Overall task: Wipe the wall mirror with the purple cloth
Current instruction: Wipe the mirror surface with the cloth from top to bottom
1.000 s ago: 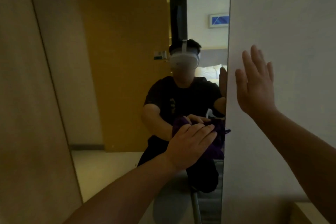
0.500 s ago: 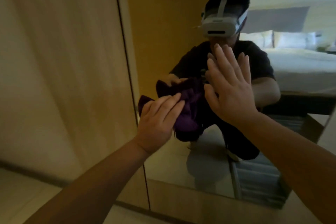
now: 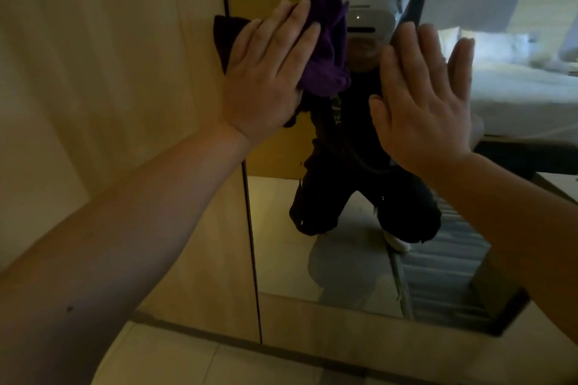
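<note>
The wall mirror [image 3: 281, 244] fills the middle and right of the head view, its dark left edge running down beside a wooden panel. My left hand [image 3: 266, 75] presses the bunched purple cloth [image 3: 325, 50] flat against the glass near the mirror's upper left edge. The cloth sticks out above and to the right of my fingers, with a corner past the mirror's edge on the left. My right hand [image 3: 422, 103] lies flat on the glass to the right, fingers spread, holding nothing. The mirror shows a crouching person in dark clothes.
A light wooden wall panel [image 3: 109, 72] stands left of the mirror. A wooden base strip [image 3: 344, 319] runs under the mirror, with pale floor tiles [image 3: 187, 362] below. The reflection shows a bed with white linen [image 3: 516, 87] at right.
My left hand has slid the cloth upward along the mirror's left side. My right hand stays flat on the glass. The view has come closer and tilted down.
</note>
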`<action>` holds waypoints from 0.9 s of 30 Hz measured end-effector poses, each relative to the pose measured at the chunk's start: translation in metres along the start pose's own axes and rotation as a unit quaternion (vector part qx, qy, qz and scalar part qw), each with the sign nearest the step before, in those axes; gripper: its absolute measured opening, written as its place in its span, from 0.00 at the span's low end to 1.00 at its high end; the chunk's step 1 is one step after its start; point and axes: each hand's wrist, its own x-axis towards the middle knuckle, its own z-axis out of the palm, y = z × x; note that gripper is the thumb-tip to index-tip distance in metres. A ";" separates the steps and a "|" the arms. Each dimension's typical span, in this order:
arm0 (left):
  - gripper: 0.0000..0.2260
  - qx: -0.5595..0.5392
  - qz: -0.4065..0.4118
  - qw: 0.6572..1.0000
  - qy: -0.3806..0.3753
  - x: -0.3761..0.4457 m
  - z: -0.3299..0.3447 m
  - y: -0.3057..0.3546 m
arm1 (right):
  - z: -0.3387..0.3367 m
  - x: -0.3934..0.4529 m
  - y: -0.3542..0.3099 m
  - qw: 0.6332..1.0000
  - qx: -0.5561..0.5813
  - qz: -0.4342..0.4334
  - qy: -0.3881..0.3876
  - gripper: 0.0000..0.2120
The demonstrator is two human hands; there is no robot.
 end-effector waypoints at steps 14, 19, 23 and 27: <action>0.24 -0.072 0.128 0.969 -0.200 -0.316 -0.030 0.101 | 0.009 -0.001 -0.005 0.995 0.022 0.031 0.090 0.27; 0.25 -0.078 0.122 0.954 -0.263 -0.361 -0.043 0.122 | 0.009 -0.001 -0.004 0.996 0.010 0.033 0.084 0.28; 0.20 -0.119 0.087 0.941 -0.305 -0.339 -0.058 0.120 | 0.005 -0.001 -0.004 0.997 -0.014 0.017 0.077 0.29; 0.15 -0.187 -0.006 0.944 -0.272 -0.274 -0.065 0.110 | 0.000 0.003 -0.002 0.999 -0.018 0.007 0.037 0.30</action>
